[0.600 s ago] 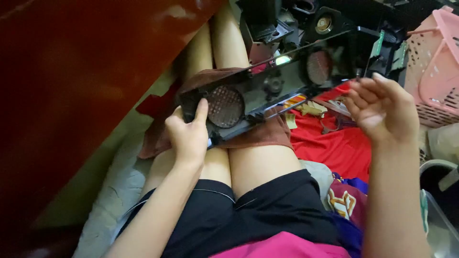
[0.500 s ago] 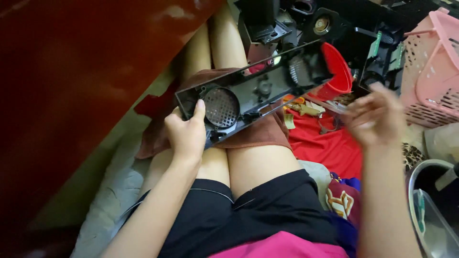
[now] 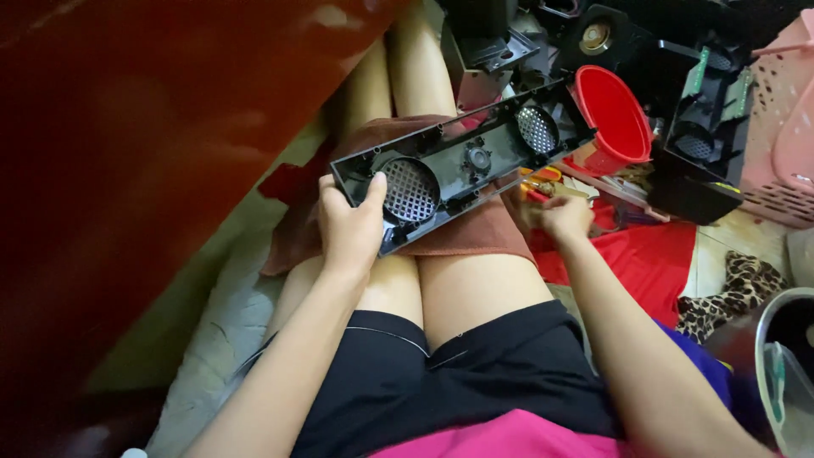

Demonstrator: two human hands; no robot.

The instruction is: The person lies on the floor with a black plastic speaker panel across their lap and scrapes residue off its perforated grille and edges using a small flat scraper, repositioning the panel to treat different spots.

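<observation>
A long black plastic speaker front panel (image 3: pixel 475 161) with two round mesh grilles lies across my knees on a brown cloth (image 3: pixel 483 233). My left hand (image 3: pixel 352 225) grips its left end, thumb beside the left grille. My right hand (image 3: pixel 564 216) is low beside my right knee, just under the panel's right half. Its fingers curl among small yellow and orange items (image 3: pixel 543 178) on a red cloth (image 3: pixel 653 259). Whether it holds anything is hidden.
A red plastic bowl (image 3: pixel 615 119) sits by the panel's right end. Black speaker housings (image 3: pixel 704 136) and a pink basket (image 3: pixel 784 144) stand at the right. A dark red wooden surface (image 3: pixel 127 170) fills the left. A leopard-print cloth (image 3: pixel 738 293) and a clear container (image 3: pixel 784 373) lie at lower right.
My right hand has dropped from the air near the panel's right end to the clutter beside my knee. The left hand keeps its grip on the panel.
</observation>
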